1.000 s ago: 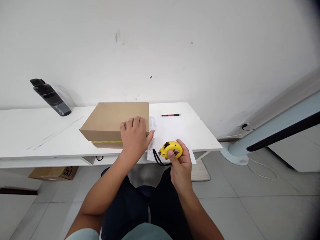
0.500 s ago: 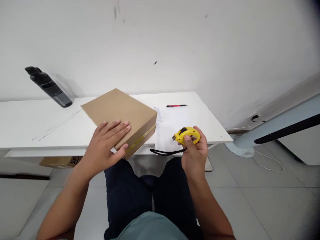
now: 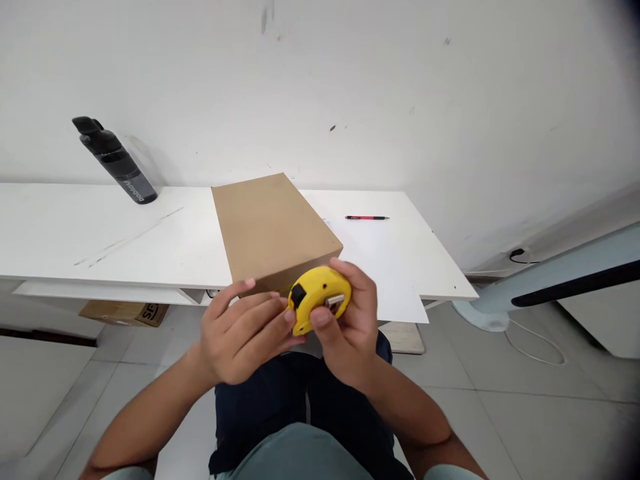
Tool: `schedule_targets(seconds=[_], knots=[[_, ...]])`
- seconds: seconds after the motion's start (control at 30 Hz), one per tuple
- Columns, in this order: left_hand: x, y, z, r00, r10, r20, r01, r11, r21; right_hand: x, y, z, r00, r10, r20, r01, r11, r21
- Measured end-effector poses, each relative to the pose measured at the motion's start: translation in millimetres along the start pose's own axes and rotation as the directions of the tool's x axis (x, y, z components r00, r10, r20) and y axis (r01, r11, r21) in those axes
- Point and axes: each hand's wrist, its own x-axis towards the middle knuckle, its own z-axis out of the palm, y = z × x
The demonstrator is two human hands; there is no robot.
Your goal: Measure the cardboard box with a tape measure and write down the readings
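Observation:
A yellow tape measure (image 3: 320,297) is gripped in my right hand (image 3: 350,333), its thumb on the case near the metal clip. My left hand (image 3: 245,330) meets the front of the case, fingers bent and pressed to its mouth; the blade tip is hidden behind them. Just beyond both hands, a brown cardboard box (image 3: 273,223) lies on the white table (image 3: 150,247), its near side partly covered by my hands. To the right of the box is a white sheet of paper (image 3: 385,273), which overhangs the table's front edge.
A red and black pen (image 3: 367,217) lies behind the paper. At the left back stands a dark bottle (image 3: 120,167). Below the table, another cardboard box (image 3: 123,312) shows. A pale blue column on a round base (image 3: 485,313) stands on the floor at right, with a cable.
My left hand has left the box top and come to the tape measure, which my right hand has brought leftward and nearer. The box has turned and shifted right, now covering part of the paper.

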Motion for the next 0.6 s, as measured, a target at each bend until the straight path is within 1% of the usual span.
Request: schedule_targets(seconds=[0.07,0.13,0.2,0.23,0.3,0.33,0.37,0.4,0.47,0.53,0.6], knots=[[-3.9,0.0,-6.1,0.999,0.04,0.002,-0.04,0.997,0.066,-4.7,-1.7,3.2,0.998,-0.023,0.066,0.023,1.0,0.002],[-10.4,-8.2,-13.5,0.999,0.03,0.025,-0.034,0.99,0.136,-1.3,-2.4,2.1,0.997,-0.024,0.067,0.025,1.0,-0.004],[-20.6,-23.4,-20.9,0.999,-0.035,-0.021,0.038,0.979,0.202,13.4,-1.4,-3.4,1.0,-0.009,-0.005,0.009,1.0,-0.006],[-26.9,-32.7,-24.4,0.994,-0.084,-0.074,0.099,0.968,0.232,24.8,0.5,-8.1,0.998,0.001,-0.058,-0.001,1.0,0.005],[-40.5,-52.0,-30.8,0.966,-0.169,-0.196,0.222,0.931,0.29,52.8,9.0,-21.8,0.988,0.029,-0.153,-0.022,0.998,0.05],[-46.9,-60.8,-33.5,0.952,-0.195,-0.235,0.266,0.91,0.319,67.5,15.8,-30.3,0.984,0.043,-0.171,-0.027,0.996,0.09],[-52.6,-68.2,-35.6,0.948,-0.203,-0.246,0.282,0.894,0.347,81.5,24.1,-39.5,0.981,0.055,-0.184,-0.033,0.992,0.122],[-57.2,-73.8,-37.0,0.952,-0.202,-0.23,0.278,0.886,0.371,93.8,33.5,-48.7,0.975,0.06,-0.214,-0.03,0.989,0.142],[-62.7,-79.0,-36.9,0.974,-0.175,-0.145,0.22,0.89,0.399,111.1,53.1,-64.6,0.963,0.084,-0.255,-0.037,0.982,0.183],[-64.4,-77.4,-33.6,0.989,-0.143,-0.047,0.15,0.911,0.384,117.1,70.0,-73.3,0.952,0.115,-0.284,-0.043,0.968,0.248],[-64.5,-72.4,-29.3,0.989,-0.145,0.007,0.136,0.939,0.315,114.5,80.8,-73.6,0.944,0.161,-0.289,-0.068,0.949,0.308]])
